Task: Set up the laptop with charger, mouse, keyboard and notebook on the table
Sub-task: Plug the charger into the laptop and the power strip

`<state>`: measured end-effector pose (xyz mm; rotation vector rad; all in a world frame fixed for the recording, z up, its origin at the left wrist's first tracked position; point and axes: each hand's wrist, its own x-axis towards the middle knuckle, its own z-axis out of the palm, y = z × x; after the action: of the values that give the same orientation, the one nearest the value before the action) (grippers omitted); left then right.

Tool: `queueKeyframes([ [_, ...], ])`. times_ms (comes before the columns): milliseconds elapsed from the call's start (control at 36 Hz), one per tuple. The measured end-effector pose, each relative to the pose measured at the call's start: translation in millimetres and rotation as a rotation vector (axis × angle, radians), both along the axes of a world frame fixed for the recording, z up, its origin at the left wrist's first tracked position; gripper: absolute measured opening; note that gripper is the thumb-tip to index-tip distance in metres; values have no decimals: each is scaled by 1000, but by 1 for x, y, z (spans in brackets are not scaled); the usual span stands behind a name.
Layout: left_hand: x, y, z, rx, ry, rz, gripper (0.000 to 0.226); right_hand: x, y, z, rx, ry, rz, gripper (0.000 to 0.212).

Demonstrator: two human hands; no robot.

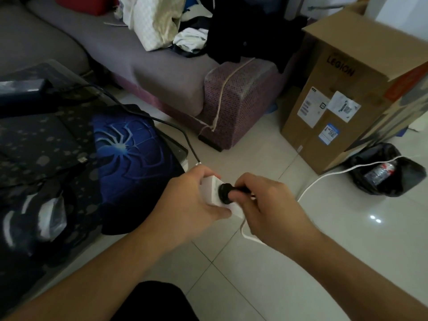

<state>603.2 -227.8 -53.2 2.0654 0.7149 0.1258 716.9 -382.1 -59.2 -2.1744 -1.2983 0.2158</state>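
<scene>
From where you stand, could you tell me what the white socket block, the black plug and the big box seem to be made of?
White socket block: likely smooth hard plastic, flat matte faces. Black plug: probably moulded plastic or rubber, dull round rim. Big box: brown cardboard, raw flap edges, stuck-on paper labels.

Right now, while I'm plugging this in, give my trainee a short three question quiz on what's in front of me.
1. True or false: the left hand grips the white power strip.
2. Which hand holds the black plug? A) left B) right C) neither
3. Fill in: the cardboard box stands on the floor beside the ____.

Key:
1. True; the fingers curl round the strip.
2. B; the right hand pinches the plug against the strip's face. Whether it is fully seated I cannot tell.
3. Sofa; a black trash bag lies near the box too.
</scene>
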Motion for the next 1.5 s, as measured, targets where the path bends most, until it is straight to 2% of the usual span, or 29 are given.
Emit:
queueKeyframes([
  [56, 2, 1, -2, -63, -19, 36, 63, 5, -17, 7, 141, 50, 6, 31],
  [83, 2, 2, -4, -87, -25, 54, 62, 7, -27, 8, 269, 35, -10, 36],
  [139, 3, 3, -8, -125, -28, 77, 60, 3, -45, -1, 443, -5, -111, 27],
  [167, 3, 4, -11, -144, -22, 81, 60, 1, -52, -15, 426, -7, -183, 27],
  [194, 4, 4, -13, -157, -14, 79, 60, -1, -55, -30, 347, -3, -259, 27],
  [250, 4, 5, -16, -174, 2, 71, 60, 2, -54, -67, 14, 61, -389, 32],
  [306, 5, 5, -19, -194, 13, 60, 60, 8, -47, -95, -263, 297, -363, 58],
  [333, 6, 5, -20, -201, 19, 51, 61, 13, -41, -106, -296, 424, -318, 72],
  [361, 6, 5, -23, -208, 27, 37, 61, 18, -36, -115, -300, 553, -287, 75],
  [417, 3, 5, -30, -218, 50, 6, 60, 27, -25, -125, -267, 802, -269, 51],
  [472, -3, 8, -42, -200, 81, -27, 58, 33, -17, -128, -243, 878, -331, 20],
  [500, -5, 8, -49, -176, 93, -39, 55, 36, -16, -130, -249, 829, -381, 18],
  [556, -12, 10, -66, -107, 113, -45, 49, 47, -17, -130, -390, 521, -393, 22],
  [611, -18, 12, -85, -68, 142, -48, 45, 53, -21, -127, -566, 122, -288, 16],
  [639, -21, 13, -94, -63, 154, -54, 43, 54, -22, -127, -607, 3, -229, 12],
  [667, -24, 13, -104, -65, 164, -60, 43, 53, -23, -126, -613, -66, -181, 22],
  [722, -30, 13, -121, -75, 186, -77, 44, 49, -23, -131, -578, -28, -78, 47],
  [806, -36, 7, -138, -145, 225, -74, 47, 35, -19, -144, -501, 371, -4, 91],
  [861, -37, 5, -147, -185, 240, -47, 49, 25, -15, -158, -459, 530, 14, 113],
  [889, -38, 5, -151, -200, 253, -40, 51, 22, -13, -164, -448, 550, 9, 112],
  [917, -39, 5, -154, -209, 266, -39, 51, 19, -11, -170, -444, 533, 3, 101],
  [1000, -40, 6, -160, -227, 313, -54, 52, 12, -7, -186, -416, 394, -19, 54],
  [1056, -37, 6, -160, -221, 347, -65, 62, 10, -6, -197, -380, 360, -47, 44],
  [1111, -35, 8, -158, -199, 374, -60, 79, 13, -5, -212, -353, 313, -101, 46],
  [1167, -36, 12, -156, -192, 397, -51, 82, 18, -1, -230, -370, 272, -167, 53],
  [1278, -44, 19, -154, -189, 408, -28, 60, 26, 7, -263, -446, 292, -299, 60],
  [1389, -52, 22, -154, -196, 384, 7, 40, 32, 14, -284, -477, 229, -371, 55],
  [1500, -57, 24, -155, -210, 365, 24, 29, 29, 25, -297, -542, 167, -409, 58],
])
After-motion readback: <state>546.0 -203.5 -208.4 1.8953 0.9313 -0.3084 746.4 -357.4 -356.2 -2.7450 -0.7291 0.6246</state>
